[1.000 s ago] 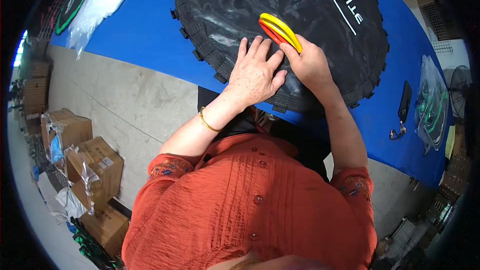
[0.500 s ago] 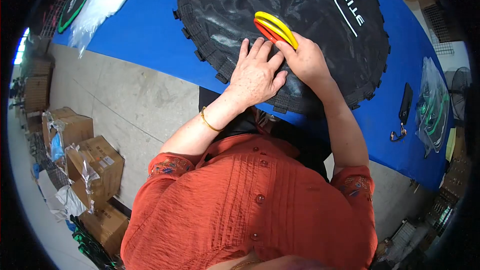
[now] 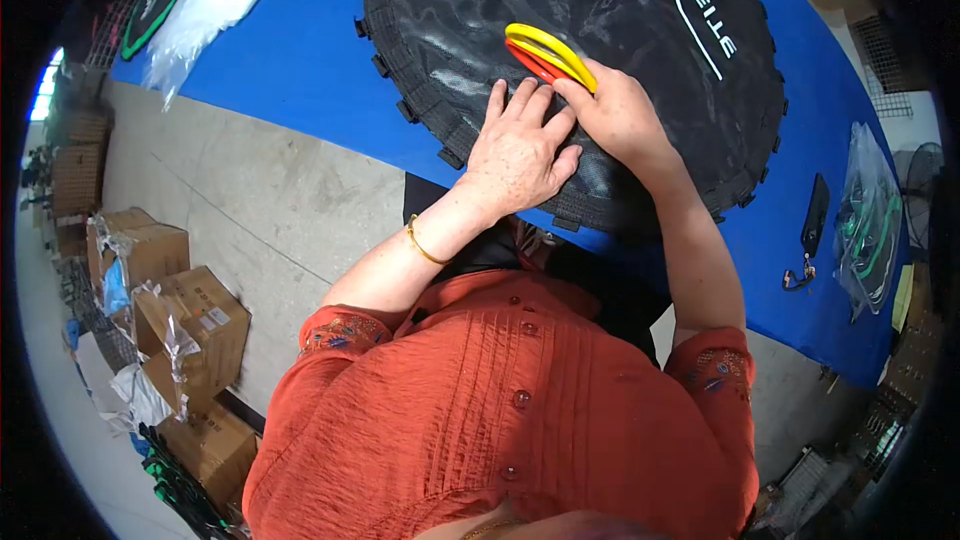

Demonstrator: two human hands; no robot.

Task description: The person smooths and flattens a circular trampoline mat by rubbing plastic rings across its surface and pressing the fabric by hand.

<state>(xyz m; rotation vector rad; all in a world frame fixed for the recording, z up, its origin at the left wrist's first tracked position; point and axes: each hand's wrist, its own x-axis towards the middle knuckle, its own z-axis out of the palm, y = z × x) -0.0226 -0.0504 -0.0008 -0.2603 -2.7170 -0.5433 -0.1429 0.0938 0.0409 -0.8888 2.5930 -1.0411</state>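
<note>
A round black trampoline mat (image 3: 480, 15) with short webbing tabs around its rim lies on the blue table, white lettering at its far right. My left hand (image 3: 518, 153) rests flat on the near part of the mat, fingers extended and slightly apart. Just to the right, my right hand (image 3: 618, 120) is closed on a yellow-and-red looped thing (image 3: 545, 42), whose loops stick out up and to the left over the mat. Its other end is hidden in the hand, so I cannot make out its exact kind.
On the blue table (image 3: 290, 60), clear plastic sheeting (image 3: 215, 5) lies at the far left. A black strap-like item (image 3: 815, 215) and a plastic bag with green-edged contents (image 3: 868, 230) lie at the right. Cardboard boxes (image 3: 205, 330) stand on the floor at left.
The mat and table sit slightly lower and further right in view. Both hands keep nearly the same pose, and the right still grips the yellow-and-red looped thing.
</note>
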